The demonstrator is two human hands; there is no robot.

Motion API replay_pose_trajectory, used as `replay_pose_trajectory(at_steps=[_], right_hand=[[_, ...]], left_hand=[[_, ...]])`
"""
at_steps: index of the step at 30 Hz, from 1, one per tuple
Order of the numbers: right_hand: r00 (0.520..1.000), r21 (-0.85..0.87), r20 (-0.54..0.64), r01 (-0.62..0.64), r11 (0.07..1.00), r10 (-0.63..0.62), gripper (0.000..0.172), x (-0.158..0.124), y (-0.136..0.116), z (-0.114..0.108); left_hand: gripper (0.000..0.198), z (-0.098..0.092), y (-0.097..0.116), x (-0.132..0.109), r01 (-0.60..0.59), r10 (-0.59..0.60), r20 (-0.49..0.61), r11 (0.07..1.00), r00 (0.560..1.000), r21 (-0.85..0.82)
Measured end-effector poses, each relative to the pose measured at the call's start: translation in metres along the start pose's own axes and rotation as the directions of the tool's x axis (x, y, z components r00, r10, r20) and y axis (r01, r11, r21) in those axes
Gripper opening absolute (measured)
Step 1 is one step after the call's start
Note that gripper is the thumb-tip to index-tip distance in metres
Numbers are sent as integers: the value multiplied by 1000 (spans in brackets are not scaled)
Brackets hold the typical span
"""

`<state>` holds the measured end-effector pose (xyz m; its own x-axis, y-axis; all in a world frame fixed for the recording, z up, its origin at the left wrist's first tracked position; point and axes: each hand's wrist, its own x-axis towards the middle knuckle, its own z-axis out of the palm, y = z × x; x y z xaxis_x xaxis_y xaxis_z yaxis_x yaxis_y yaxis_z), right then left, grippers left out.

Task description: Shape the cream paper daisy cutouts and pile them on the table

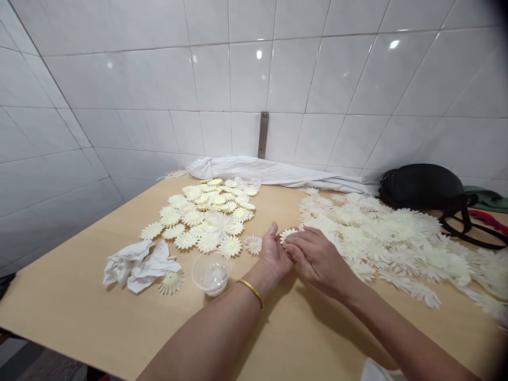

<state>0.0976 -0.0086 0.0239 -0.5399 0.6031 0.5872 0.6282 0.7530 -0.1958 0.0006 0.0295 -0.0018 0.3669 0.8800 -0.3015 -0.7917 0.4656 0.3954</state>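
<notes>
My left hand (272, 255), with a gold bangle (251, 292) on its wrist, and my right hand (317, 260) meet over the tabletop. Between their fingers is a white daisy-shaped cut-out flower (287, 234), partly hidden by my right fingers. A loose heap of white cut-out flowers (389, 238) lies just beyond my right hand. To the left is a pile of cream cut-out flowers (206, 214). A single cream flower (253, 245) lies near my left hand.
A clear plastic cup (211, 272) holding something white stands near my left wrist. Crumpled white cloth (138, 264) lies on the wooden table (79, 301), beside another flower (171, 281). White fabric (270, 172) lines the tiled wall. A black bag (420, 188) sits back right.
</notes>
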Motion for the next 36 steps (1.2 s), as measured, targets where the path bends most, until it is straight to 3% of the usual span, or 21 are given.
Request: replay_pose_trajectory(at_steps=[2,5,9,12,16,18,23,28,32,36], right_hand=[[998,-69,12,60,996,-59,22,-13,18,10],[998,-36,-38,44,998,-46,20,-17,27,22],[979,176,-140,-124,977,150,31,8,26,29],[918,388,-186,-259,884,350,38,34,27,33],[832,593,-237,-285,753,502,40,54,31,29],[823,599,-239,-291,745,514,39,53,34,20],[893,345,-173,-340,875,415,28,15,42,-1],[975,30,-115,-188,982,190,29,-25,37,1],[994,-235,26,-97,967,106,35,-40,45,4],[981,-436,81,-124,892,176,39,-51,84,8]], left_hand=[[40,-2,3,3,79,-79,11,997,997,-10],[39,-5,5,8,105,-105,19,994,994,-42],[27,-4,8,10,42,-46,-34,991,998,-127],[17,-3,12,11,-48,38,-77,991,996,-122],[21,-6,14,13,-88,88,4,993,996,-83],[15,-7,11,14,-74,74,8,997,997,-14],[11,-6,-5,11,-59,66,-23,970,998,236],[9,-4,-17,9,-52,55,-3,957,998,286],[15,-5,-16,8,-122,133,-4,920,991,371],[17,-3,-13,4,-125,160,-39,880,986,457]])
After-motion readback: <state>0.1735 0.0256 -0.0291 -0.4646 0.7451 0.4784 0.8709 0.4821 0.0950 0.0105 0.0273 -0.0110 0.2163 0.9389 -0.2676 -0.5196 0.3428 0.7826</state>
